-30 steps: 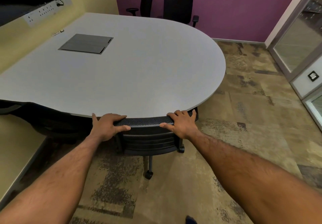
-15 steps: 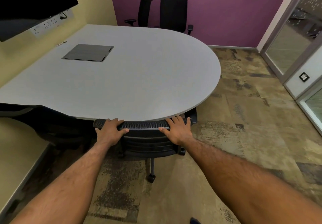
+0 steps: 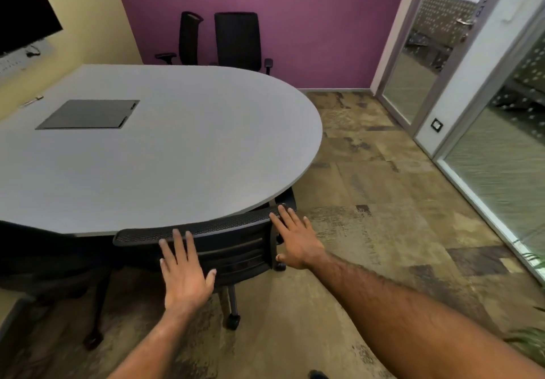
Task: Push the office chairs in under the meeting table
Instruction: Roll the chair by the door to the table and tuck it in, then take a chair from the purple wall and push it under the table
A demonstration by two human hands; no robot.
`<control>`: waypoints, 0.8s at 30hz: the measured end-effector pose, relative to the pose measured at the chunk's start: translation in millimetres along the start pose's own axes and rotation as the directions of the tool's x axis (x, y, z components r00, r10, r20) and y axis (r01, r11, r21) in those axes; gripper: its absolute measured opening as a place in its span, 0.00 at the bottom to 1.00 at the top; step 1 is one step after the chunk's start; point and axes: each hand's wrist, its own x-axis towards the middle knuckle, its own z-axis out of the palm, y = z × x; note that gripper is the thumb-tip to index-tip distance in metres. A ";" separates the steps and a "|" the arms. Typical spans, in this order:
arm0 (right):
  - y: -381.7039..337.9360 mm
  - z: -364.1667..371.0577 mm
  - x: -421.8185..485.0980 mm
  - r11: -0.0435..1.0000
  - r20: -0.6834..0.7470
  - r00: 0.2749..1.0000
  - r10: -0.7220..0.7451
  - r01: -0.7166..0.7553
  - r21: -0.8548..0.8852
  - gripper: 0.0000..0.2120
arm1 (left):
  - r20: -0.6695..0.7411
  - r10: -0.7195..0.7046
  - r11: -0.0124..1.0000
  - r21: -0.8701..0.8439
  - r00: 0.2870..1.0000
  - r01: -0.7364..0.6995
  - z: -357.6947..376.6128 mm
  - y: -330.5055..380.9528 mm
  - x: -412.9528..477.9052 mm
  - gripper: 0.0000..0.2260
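Left hand [image 3: 184, 272]: fingers [image 3: 177, 243] lying flat, spread, on the chair back [image 3: 206, 232], lower centre.
Right hand [image 3: 298, 238]: fingers splayed, resting on its right end.
Counter [image 3: 165, 154]: overhanging the chair.

A purple wall [image 3: 295, 24] closes the far end of the room, meeting a pale yellow wall [image 3: 85, 24] on the left that carries a dark screen [image 3: 20, 10] and a socket strip [image 3: 17, 60]. Patchy brown carpet [image 3: 383, 187] covers the floor. Glass partitions [image 3: 501, 157] and a glass door [image 3: 427, 63] line the right side.

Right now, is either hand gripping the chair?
No. Both the left hand and right hand lie open, flat against the chair backrest's top edge.
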 end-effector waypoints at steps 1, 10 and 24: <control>5.2 1.9 -2.5 1.000 -0.008 1.000 -0.001 0.001 0.011 0.52 | -0.004 0.039 0.999 0.016 0.999 -0.039 7.6 8.7 -6.3 0.50; 86.8 25.9 -10.5 0.998 0.153 0.987 0.039 -0.047 0.052 0.48 | 0.395 0.342 0.912 0.080 0.853 -0.403 74.4 97.1 -3.8 0.44; 352.8 36.7 -60.5 0.870 0.246 0.920 0.304 -0.373 0.322 0.46 | 0.363 0.330 0.939 -0.223 0.871 -0.263 84.2 325.6 84.4 0.36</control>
